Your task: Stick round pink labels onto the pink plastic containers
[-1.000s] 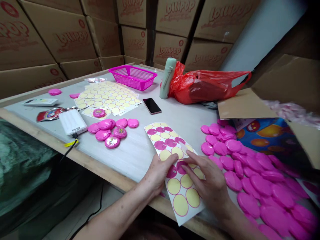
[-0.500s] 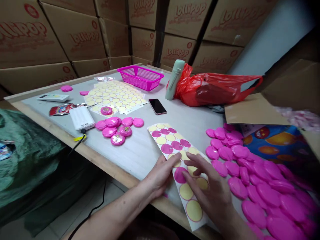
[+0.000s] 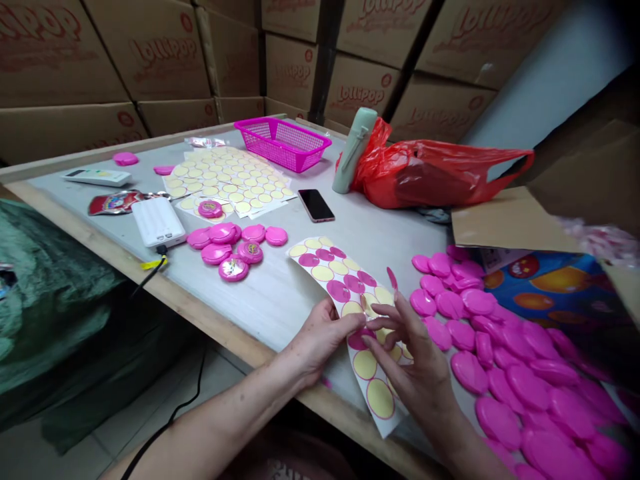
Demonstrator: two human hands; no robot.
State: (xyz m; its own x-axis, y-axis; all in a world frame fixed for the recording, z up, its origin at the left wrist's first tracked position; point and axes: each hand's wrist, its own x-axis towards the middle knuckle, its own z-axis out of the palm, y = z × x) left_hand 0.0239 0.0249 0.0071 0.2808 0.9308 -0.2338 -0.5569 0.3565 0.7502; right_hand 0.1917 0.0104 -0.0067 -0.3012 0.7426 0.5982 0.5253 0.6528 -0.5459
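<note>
My left hand (image 3: 323, 337) grips the left edge of a sticker sheet (image 3: 383, 423), thumb on top and fingers beneath. The sheet bears rows of pale yellow circles and several pink round stickers. Over its lower half is my right hand (image 3: 413, 350), thumb and fingers bent close to my left thumb. A thin pink piece (image 3: 392, 278), seemingly a sticker edge-on, is at a raised right fingertip. My right thumb lies by a pink sticker (image 3: 359, 340) on the sheet. Pink round cases (image 3: 467, 372) are heaped right of my hands.
Finished-looking pink cases with labels (image 3: 233, 268) lie left, near a white power bank (image 3: 158, 222). Farther back are yellow-circled sheets (image 3: 227, 177), a phone (image 3: 316, 205), a pink basket (image 3: 283, 145), a green flask (image 3: 354, 152) and a red bag (image 3: 430, 170). An open carton (image 3: 510, 217) stands right.
My right hand has closed in toward my left thumb, and a thin pink piece now shows at its raised fingertip. The sheet's far end has bent slightly; the camera view has shifted a little.
</note>
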